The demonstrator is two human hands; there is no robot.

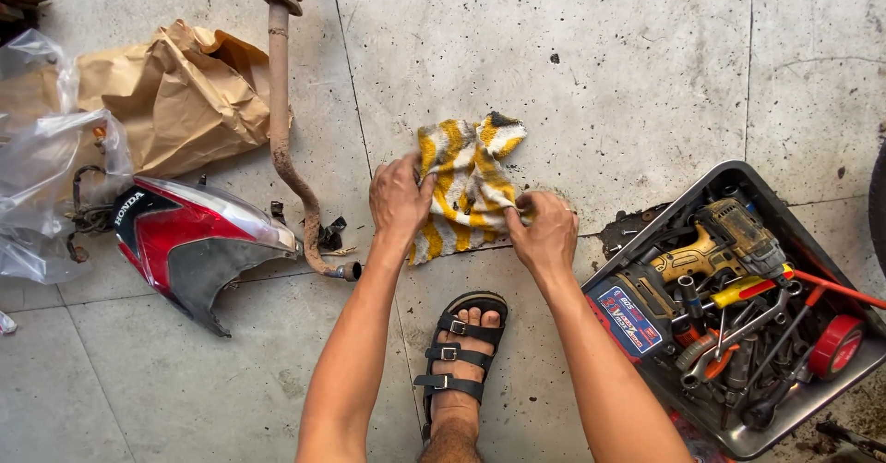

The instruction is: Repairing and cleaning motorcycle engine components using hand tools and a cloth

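Yellow-white rag (pixel 468 186) at centre, above your sandalled foot (pixel 459 357). Your left hand (pixel 399 200) pinches its left edge, right hand (pixel 544 230) clamps lower right corner. Judged light, limp, non-slip, so take it by edges. Crumpled brown paper bag (pixel 180 94) at 10 o'clock; blue-red labelled box (pixel 630 313) in tool tray (pixel 821 398) at 4 o'clock.

You stand over a pale grey concrete floor (pixel 600 48), stained, speckled with dark spots and cut into large slabs by thin joints. Even daylight falls on it, throwing only soft shadows. Dark grime and loose dirt gather at your lower right corner.
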